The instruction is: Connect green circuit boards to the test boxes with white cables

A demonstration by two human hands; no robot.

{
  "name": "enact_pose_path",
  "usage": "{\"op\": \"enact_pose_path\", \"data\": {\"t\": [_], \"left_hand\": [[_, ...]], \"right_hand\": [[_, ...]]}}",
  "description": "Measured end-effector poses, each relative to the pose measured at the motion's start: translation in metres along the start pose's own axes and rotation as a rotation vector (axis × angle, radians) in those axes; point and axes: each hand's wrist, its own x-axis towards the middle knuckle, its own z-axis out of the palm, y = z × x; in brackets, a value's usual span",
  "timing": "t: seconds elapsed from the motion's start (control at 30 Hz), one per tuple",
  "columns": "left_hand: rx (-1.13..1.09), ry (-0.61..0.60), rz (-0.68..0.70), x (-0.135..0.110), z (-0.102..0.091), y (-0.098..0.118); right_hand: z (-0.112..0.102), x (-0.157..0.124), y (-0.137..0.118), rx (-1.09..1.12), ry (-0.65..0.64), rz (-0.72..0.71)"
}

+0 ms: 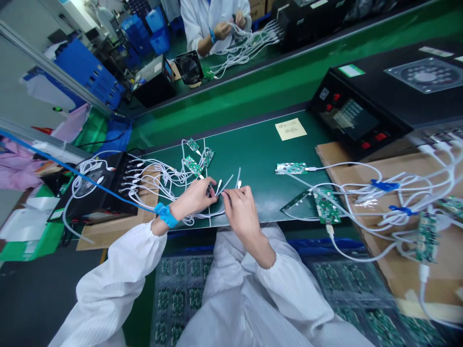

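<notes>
My left hand [197,196], with a blue wristband [166,215], is closed in a pinch near the front edge of the green mat. A small dark piece shows at its fingertips, mostly hidden, so its kind is unclear. Close beside it, my right hand [241,209] has thumb and fingers pressed together on a white cable [227,183]. Another white cable end [239,177] sticks up behind the right fingers. Just beyond my left hand lie several green circuit boards, among them one circuit board [193,165] joined to white cables.
On the left stands a black box [104,188] with many white cables plugged in. To the right are a larger black tester [361,115], a circuit board [291,168] and bundled cables [383,185]. A yellow note [290,129] lies behind. Trays of boards [181,299] sit below; a co-worker [217,29] faces me.
</notes>
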Motion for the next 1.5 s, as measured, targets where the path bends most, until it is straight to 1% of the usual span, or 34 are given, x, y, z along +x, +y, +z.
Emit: {"op": "enact_pose_path", "data": {"t": [0.1,0.2,0.27,0.3,0.37,0.47,0.53,0.57,0.63,0.7,0.77,0.87,0.93,1.0,1.07,1.17,1.2,1.27,1.37,1.43,1.5], "left_hand": [[-0.12,-0.044,0.04,-0.006,-0.018,0.001],[-0.156,-0.134,0.111,-0.014,-0.033,-0.003],[-0.161,-0.174,0.135,-0.018,-0.04,-0.006],[-0.175,-0.187,0.144,-0.02,-0.043,-0.008],[-0.229,-0.231,0.165,-0.024,-0.047,-0.01],[-0.304,-0.348,0.147,-0.027,-0.054,-0.012],[-0.325,-0.385,0.093,-0.027,-0.058,-0.011],[-0.337,-0.373,0.057,-0.026,-0.058,-0.011],[-0.363,-0.299,-0.016,-0.022,-0.057,-0.01],[-0.34,-0.215,-0.045,-0.016,-0.05,-0.008],[-0.241,-0.19,-0.002,-0.007,-0.037,-0.004],[-0.07,-0.249,0.074,0.007,-0.013,0.003],[0.028,-0.279,0.091,0.014,0.003,0.009],[0.09,-0.27,0.108,0.02,0.014,0.013],[0.094,-0.227,0.108,0.023,0.018,0.015],[0.035,-0.141,0.045,0.022,0.012,0.015],[0.009,-0.114,0.026,0.02,0.008,0.016],[-0.048,-0.072,0.025,0.014,-0.001,0.017],[-0.116,-0.024,0.088,0.003,-0.01,0.02],[-0.142,-0.043,0.145,-0.003,-0.011,0.021],[-0.148,-0.082,0.201,-0.008,-0.01,0.022]], "right_hand": [[0.004,0.008,-0.006,0.238,-0.001,0.164],[0.013,0.016,-0.013,0.608,-0.082,0.327],[0.017,0.019,-0.018,0.832,-0.118,0.366],[0.019,0.019,-0.021,0.912,-0.116,0.371],[0.019,0.016,-0.025,0.982,-0.087,0.371],[0.015,0.008,-0.027,0.924,-0.053,0.372],[0.013,0.001,-0.026,0.881,-0.038,0.367],[0.011,-0.001,-0.025,0.877,-0.019,0.366],[0.009,-0.007,-0.024,0.904,0.037,0.373],[0.005,-0.013,-0.023,0.96,0.064,0.396],[0.001,-0.021,-0.025,1.032,0.044,0.414],[-0.007,-0.032,-0.028,1.119,0.014,0.42],[-0.013,-0.036,-0.03,1.144,0.04,0.426],[-0.018,-0.038,-0.029,1.167,0.072,0.448],[-0.02,-0.039,-0.026,1.209,0.09,0.478],[-0.019,-0.038,-0.016,1.247,0.081,0.513],[-0.016,-0.037,-0.012,1.223,0.078,0.522],[-0.01,-0.035,-0.006,1.103,0.068,0.533],[0.0,-0.028,0.0,0.834,0.042,0.506],[0.004,-0.019,0.001,0.682,0.064,0.441],[0.008,-0.01,0.002,0.619,0.107,0.384]]}}
